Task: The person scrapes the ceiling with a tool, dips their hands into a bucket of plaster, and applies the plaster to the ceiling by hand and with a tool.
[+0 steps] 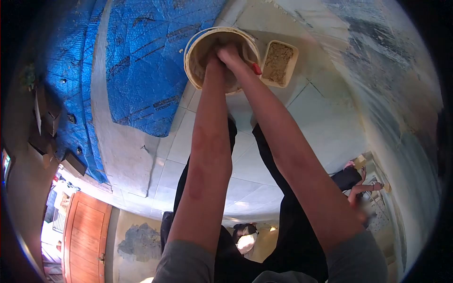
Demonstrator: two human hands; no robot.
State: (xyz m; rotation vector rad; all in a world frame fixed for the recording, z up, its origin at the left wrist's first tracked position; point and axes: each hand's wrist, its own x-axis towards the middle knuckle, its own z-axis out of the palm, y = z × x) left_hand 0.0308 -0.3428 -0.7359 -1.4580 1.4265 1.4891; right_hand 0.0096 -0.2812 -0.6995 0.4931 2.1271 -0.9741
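Observation:
Both my arms reach down into a white bucket [189, 70] with a pale, smeared inside. My left hand [213, 57] is deep in it, its fingers lost in shadow. Beside it, overlapping in this view, is my right hand [229, 53], with its fingers pointing down and hidden too. What either hand holds in there, I cannot tell. A red handle [256, 69] sticks up at the bucket's right rim, near my right wrist.
Right of the bucket stands a cream tray [293, 63] of coarse brown mix [277, 61]. Blue sheeting [146, 70] covers the floor at left, beside pale tiles [321, 122]. A plaster-smeared wall [391, 89] rises at right. Another person [349, 178] is at lower right; an orange door [87, 236], lower left.

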